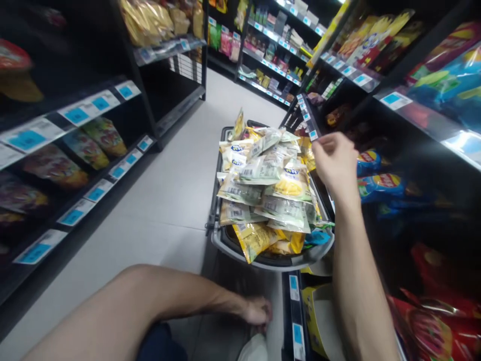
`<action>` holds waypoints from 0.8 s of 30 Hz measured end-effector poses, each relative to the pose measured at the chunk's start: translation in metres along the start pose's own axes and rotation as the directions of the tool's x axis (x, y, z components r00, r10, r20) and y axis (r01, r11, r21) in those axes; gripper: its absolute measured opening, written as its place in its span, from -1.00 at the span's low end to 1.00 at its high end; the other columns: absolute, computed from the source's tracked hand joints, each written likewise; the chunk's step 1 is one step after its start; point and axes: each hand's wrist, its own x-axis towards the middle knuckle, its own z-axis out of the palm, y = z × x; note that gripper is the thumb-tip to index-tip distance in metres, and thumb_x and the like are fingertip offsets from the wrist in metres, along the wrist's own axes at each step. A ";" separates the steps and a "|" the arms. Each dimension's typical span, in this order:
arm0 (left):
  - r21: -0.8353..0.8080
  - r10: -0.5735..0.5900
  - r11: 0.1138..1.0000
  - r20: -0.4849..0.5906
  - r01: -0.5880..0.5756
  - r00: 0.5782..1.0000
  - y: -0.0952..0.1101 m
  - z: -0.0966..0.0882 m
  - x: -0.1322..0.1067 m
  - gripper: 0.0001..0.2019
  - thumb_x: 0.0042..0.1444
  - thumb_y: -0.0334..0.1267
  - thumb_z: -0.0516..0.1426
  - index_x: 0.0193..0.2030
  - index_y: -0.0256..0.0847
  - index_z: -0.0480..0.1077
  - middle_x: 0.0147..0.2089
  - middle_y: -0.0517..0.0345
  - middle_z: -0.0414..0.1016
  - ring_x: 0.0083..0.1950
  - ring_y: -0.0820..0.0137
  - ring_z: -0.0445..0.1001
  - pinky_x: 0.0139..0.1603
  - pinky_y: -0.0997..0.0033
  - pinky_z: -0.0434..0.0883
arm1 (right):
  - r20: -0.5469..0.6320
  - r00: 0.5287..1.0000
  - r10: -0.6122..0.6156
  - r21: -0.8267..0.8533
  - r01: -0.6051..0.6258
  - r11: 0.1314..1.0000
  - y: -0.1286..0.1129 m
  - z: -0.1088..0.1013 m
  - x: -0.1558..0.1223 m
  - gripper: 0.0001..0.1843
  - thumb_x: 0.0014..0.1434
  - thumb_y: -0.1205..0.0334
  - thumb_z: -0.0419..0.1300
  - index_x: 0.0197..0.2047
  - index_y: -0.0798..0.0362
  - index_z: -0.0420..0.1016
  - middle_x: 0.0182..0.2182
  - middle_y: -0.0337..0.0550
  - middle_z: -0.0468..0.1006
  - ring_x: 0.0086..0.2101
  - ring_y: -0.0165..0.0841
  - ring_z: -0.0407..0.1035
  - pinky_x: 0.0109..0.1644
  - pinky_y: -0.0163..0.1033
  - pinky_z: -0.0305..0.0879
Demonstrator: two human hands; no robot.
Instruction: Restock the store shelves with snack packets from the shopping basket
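My right hand reaches over the right side of a heaped basket, close to a shelf edge with price labels. Its thumb and fingers are pinched together; whatever may be between them is hidden. Small snack packets in pale green, white and yellow pile above the basket's grey rim. A yellow packet hangs toward the near rim. Low down, below the basket, my left hand is curled closed just above a pale shoe. I cannot make out anything in it.
Black shelves with blue-and-white price labels line the left side. On the right, shelves hold blue snack packs and red packs. A yellow-edged carton sits low beside the basket. Pale tiled floor runs toward shelving behind.
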 end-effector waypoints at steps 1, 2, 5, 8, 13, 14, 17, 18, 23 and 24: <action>0.014 -0.009 1.000 -0.008 0.009 1.000 0.000 -0.002 0.000 -0.79 -0.23 -0.44 0.14 -0.36 -0.16 0.39 -0.43 0.20 0.45 -0.42 0.39 0.37 -0.38 0.43 0.26 | 0.040 0.999 0.015 -0.045 -0.013 0.999 0.008 0.005 -0.009 -0.84 0.23 0.12 0.25 -0.19 0.02 0.51 -0.28 -0.08 0.60 -0.22 -0.17 0.49 0.08 0.05 0.36; 0.028 -0.028 0.999 -0.016 0.028 0.999 -0.001 -0.004 -0.001 -0.77 -0.23 -0.45 0.13 -0.34 -0.17 0.41 -0.41 0.20 0.46 -0.41 0.40 0.38 -0.36 0.45 0.26 | 0.101 0.994 0.033 -0.073 -0.025 0.997 0.016 0.009 -0.017 -0.76 0.24 0.04 0.25 -0.17 0.04 0.52 -0.29 -0.07 0.60 -0.23 -0.16 0.49 0.07 0.04 0.37; 0.043 -0.078 0.996 -0.012 0.078 0.997 0.000 -0.007 -0.004 -0.73 -0.19 -0.49 0.10 -0.29 -0.20 0.42 -0.40 0.22 0.46 -0.41 0.44 0.40 -0.34 0.48 0.27 | 0.268 0.957 0.111 -0.024 -0.109 0.994 0.035 0.014 -0.030 -0.57 0.18 -0.15 0.30 -0.15 0.07 0.56 -0.37 -0.10 0.58 -0.31 -0.20 0.47 -0.07 -0.04 0.39; 0.045 -0.103 0.994 -0.001 0.103 0.995 0.006 -0.007 -0.007 -0.75 -0.14 -0.52 0.09 -0.29 -0.22 0.42 -0.43 0.24 0.44 -0.43 0.48 0.38 -0.33 0.50 0.28 | 0.328 0.934 0.143 0.170 -0.207 0.963 0.045 0.012 -0.029 -0.48 0.05 -0.15 0.41 -0.12 0.12 0.60 -0.48 -0.18 0.53 -0.43 -0.30 0.41 -0.29 -0.18 0.36; 0.028 -0.086 0.996 0.029 0.085 0.996 0.022 -0.004 -0.003 -0.74 -0.08 -0.51 0.12 -0.22 -0.23 0.46 -0.39 0.24 0.47 -0.40 0.48 0.40 -0.32 0.51 0.29 | 0.407 0.888 0.212 0.508 -0.413 0.755 0.052 -0.003 -0.018 -0.51 -0.15 0.06 0.57 -0.18 0.12 0.61 -0.37 -0.12 0.59 -0.40 -0.35 0.45 -0.35 -0.25 0.44; 0.021 -0.079 0.997 0.034 0.079 0.996 0.024 -0.004 -0.002 -0.73 -0.08 -0.51 0.12 -0.21 -0.23 0.46 -0.38 0.24 0.48 -0.40 0.48 0.40 -0.32 0.51 0.29 | 0.411 0.886 0.216 0.553 -0.431 0.713 0.054 -0.009 -0.016 -0.53 -0.15 0.08 0.57 -0.19 0.10 0.61 -0.32 -0.10 0.62 -0.36 -0.33 0.49 -0.31 -0.22 0.48; 0.003 -0.067 0.998 0.020 0.067 0.998 0.023 -0.006 0.000 -0.72 -0.08 -0.52 0.12 -0.19 -0.24 0.46 -0.37 0.23 0.49 -0.39 0.48 0.40 -0.32 0.51 0.30 | 0.313 0.919 0.238 0.645 -0.390 0.657 0.066 -0.029 -0.011 -0.58 -0.08 0.13 0.53 -0.15 0.05 0.61 -0.25 -0.10 0.64 -0.29 -0.27 0.53 -0.26 -0.14 0.55; -0.001 -0.065 0.998 0.006 0.065 0.998 0.021 -0.007 0.000 -0.72 -0.08 -0.51 0.11 -0.19 -0.24 0.46 -0.37 0.23 0.50 -0.39 0.47 0.40 -0.32 0.51 0.30 | 0.252 0.934 0.253 0.660 -0.357 0.661 0.071 -0.036 -0.010 -0.60 -0.06 0.15 0.51 -0.14 0.04 0.60 -0.25 -0.12 0.63 -0.29 -0.27 0.54 -0.26 -0.14 0.55; -0.006 -0.056 0.998 -0.020 0.056 0.998 0.014 -0.010 -0.002 -0.74 -0.09 -0.50 0.10 -0.22 -0.25 0.43 -0.41 0.25 0.48 -0.40 0.47 0.40 -0.32 0.51 0.32 | 0.062 0.960 0.273 0.658 -0.245 0.712 0.092 -0.048 -0.009 -0.70 0.00 0.19 0.41 -0.16 0.02 0.58 -0.33 -0.20 0.55 -0.34 -0.33 0.47 -0.33 -0.20 0.47; -0.004 -0.052 0.999 -0.015 0.052 0.999 0.014 -0.010 -0.003 -0.74 -0.09 -0.51 0.10 -0.22 -0.25 0.42 -0.41 0.25 0.48 -0.40 0.48 0.41 -0.32 0.52 0.32 | 0.044 0.959 0.280 0.657 -0.239 0.715 0.095 -0.047 -0.008 -0.72 0.00 0.19 0.39 -0.17 0.02 0.58 -0.35 -0.20 0.53 -0.35 -0.33 0.46 -0.35 -0.22 0.45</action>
